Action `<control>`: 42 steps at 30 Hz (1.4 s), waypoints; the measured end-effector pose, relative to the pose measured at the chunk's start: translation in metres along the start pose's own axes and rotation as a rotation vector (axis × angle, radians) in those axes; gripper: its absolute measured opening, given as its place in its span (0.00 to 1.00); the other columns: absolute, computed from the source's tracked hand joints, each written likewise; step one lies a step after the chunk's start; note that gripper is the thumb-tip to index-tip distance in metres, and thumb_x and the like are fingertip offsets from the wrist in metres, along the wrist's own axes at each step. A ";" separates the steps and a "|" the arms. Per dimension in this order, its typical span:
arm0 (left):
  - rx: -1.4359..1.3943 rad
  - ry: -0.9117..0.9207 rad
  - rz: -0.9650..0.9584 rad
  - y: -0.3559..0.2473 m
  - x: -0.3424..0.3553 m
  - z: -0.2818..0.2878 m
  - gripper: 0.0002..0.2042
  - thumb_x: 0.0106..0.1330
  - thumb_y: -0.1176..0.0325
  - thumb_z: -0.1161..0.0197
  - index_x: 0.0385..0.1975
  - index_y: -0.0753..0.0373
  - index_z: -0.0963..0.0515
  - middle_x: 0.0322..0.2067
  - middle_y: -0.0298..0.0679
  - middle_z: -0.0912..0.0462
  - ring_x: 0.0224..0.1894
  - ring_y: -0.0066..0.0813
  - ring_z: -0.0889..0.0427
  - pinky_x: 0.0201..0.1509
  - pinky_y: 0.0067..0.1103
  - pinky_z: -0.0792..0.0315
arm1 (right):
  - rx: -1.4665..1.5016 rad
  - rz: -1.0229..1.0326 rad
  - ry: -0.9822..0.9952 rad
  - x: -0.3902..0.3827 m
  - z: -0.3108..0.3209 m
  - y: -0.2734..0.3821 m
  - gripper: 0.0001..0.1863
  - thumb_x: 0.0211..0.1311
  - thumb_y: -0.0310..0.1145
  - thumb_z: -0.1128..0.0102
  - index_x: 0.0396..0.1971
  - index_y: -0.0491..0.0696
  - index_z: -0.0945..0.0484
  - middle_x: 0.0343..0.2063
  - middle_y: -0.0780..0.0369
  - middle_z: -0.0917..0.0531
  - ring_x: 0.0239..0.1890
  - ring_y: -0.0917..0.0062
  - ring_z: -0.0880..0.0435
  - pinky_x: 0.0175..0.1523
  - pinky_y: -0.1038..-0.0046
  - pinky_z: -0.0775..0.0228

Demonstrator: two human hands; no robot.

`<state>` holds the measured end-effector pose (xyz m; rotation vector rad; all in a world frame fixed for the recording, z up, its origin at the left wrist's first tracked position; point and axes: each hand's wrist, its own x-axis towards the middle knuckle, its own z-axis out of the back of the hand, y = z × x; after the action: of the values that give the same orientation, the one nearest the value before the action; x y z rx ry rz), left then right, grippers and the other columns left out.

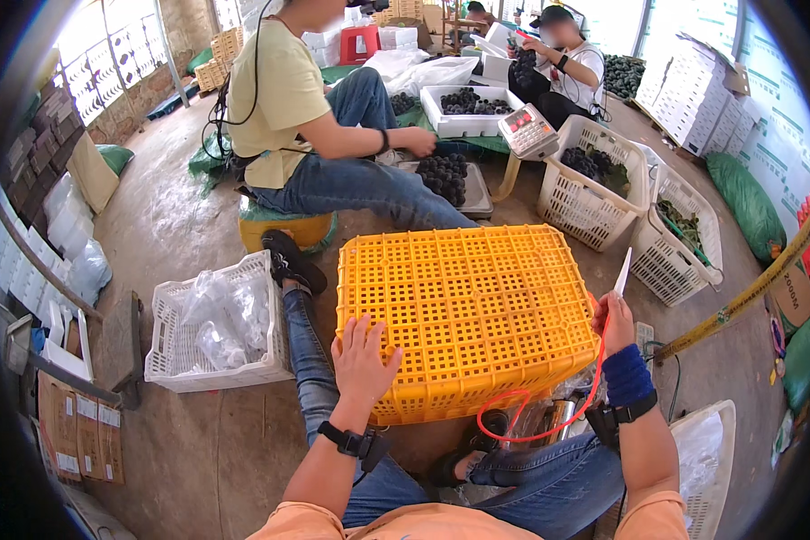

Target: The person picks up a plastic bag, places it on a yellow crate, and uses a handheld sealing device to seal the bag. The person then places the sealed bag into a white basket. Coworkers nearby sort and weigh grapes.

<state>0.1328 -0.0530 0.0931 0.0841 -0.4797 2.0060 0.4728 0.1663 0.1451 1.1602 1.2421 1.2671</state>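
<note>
A yellow plastic crate [463, 306], its grid bottom facing up, stands upside down in front of me. My left hand [365, 360] lies flat on its near left part, fingers spread. At the crate's right edge my right hand [614, 326] is closed on a slim, pointed, pale tool [623, 273], its tip pointing up and away. The tool looks like narrow scissors, but my fingers hide most of it. A red cord [549, 436] loops from that hand across the crate's near right corner.
A white crate of clear plastic bags [263, 360] sits left. Co-workers [288, 117] [562, 72] handle dark grapes [443, 177] beyond, near a scale [528, 132]. White baskets [594, 211] [679, 274] stand right, by a slanted yellow pole [738, 292].
</note>
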 end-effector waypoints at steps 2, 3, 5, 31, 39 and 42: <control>0.000 -0.007 -0.006 0.001 0.000 -0.001 0.24 0.57 0.54 0.41 0.53 0.57 0.30 0.59 0.42 0.36 0.64 0.40 0.43 0.65 0.40 0.51 | 0.007 -0.001 0.001 0.000 0.000 0.000 0.18 0.68 0.48 0.57 0.25 0.50 0.32 0.17 0.70 0.31 0.16 0.86 0.32 0.21 0.83 0.42; -0.001 -0.011 -0.008 0.000 0.000 -0.001 0.24 0.57 0.54 0.41 0.52 0.57 0.30 0.59 0.42 0.35 0.64 0.40 0.43 0.65 0.40 0.51 | 0.013 -0.002 0.002 0.001 0.001 -0.001 0.18 0.68 0.48 0.57 0.25 0.50 0.32 0.17 0.70 0.31 0.16 0.86 0.32 0.21 0.83 0.42; -0.003 -0.021 -0.011 0.000 0.000 -0.001 0.24 0.57 0.54 0.41 0.52 0.57 0.30 0.59 0.42 0.35 0.64 0.40 0.43 0.64 0.41 0.50 | 0.028 -0.008 0.003 0.001 0.001 -0.001 0.17 0.68 0.47 0.57 0.25 0.50 0.32 0.17 0.70 0.31 0.15 0.86 0.32 0.20 0.83 0.42; -0.005 -0.016 -0.008 0.002 0.000 -0.003 0.24 0.57 0.53 0.41 0.52 0.56 0.30 0.58 0.40 0.35 0.64 0.38 0.43 0.65 0.42 0.51 | 0.042 -0.015 0.015 0.002 0.002 -0.004 0.17 0.68 0.47 0.57 0.25 0.50 0.31 0.16 0.70 0.30 0.14 0.87 0.32 0.20 0.85 0.42; -0.005 -0.029 -0.013 0.003 -0.001 -0.003 0.24 0.57 0.54 0.41 0.52 0.56 0.29 0.58 0.40 0.35 0.64 0.39 0.43 0.64 0.41 0.50 | 0.029 -0.029 0.001 0.000 0.001 -0.002 0.17 0.68 0.47 0.57 0.25 0.50 0.32 0.17 0.70 0.30 0.16 0.86 0.31 0.21 0.83 0.41; -0.012 -0.034 -0.009 0.000 -0.001 0.000 0.23 0.56 0.55 0.40 0.51 0.57 0.29 0.58 0.41 0.34 0.64 0.40 0.42 0.65 0.38 0.50 | 0.032 -0.032 0.001 -0.001 0.002 -0.001 0.17 0.68 0.46 0.57 0.26 0.50 0.32 0.17 0.70 0.30 0.16 0.86 0.31 0.21 0.83 0.41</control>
<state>0.1333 -0.0534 0.0932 0.1130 -0.5116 1.9952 0.4745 0.1655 0.1442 1.1574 1.2811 1.2284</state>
